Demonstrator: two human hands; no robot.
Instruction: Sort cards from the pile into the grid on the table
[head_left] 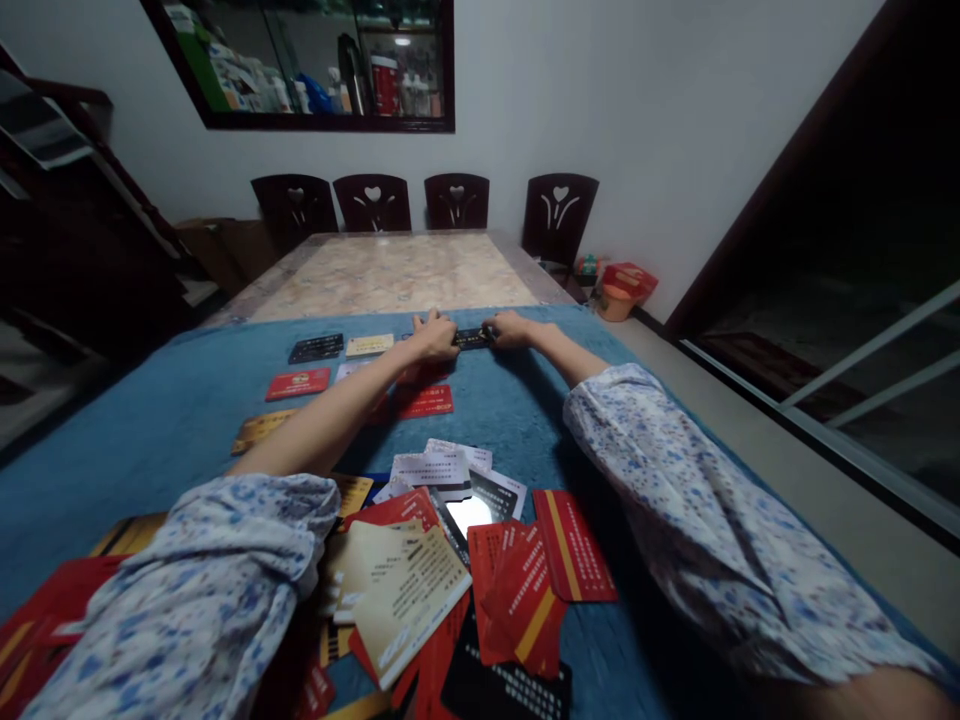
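Near the far edge of the blue cloth, a black card (pixel 472 340) lies between my two hands. My left hand (pixel 436 336) is at its left end, with the thumb side against it and the fingers bent. My right hand (pixel 508 330) pinches its right end. To the left are a black card pile (pixel 316 348), a cream card (pixel 370 345) and a red card (pixel 298 384). Another red card (pixel 424 401) lies just below my left hand, and a gold card (pixel 262 430) is partly behind my left forearm, which hides some cards.
A loose heap of cards fills the near side, with cream cards (pixel 409 595), red cards (pixel 525 600) and white cards (pixel 431 474). The blue cloth (pixel 172 400) covers the near part of the table (pixel 405 270). Dark chairs (pixel 561 210) stand along the far wall.
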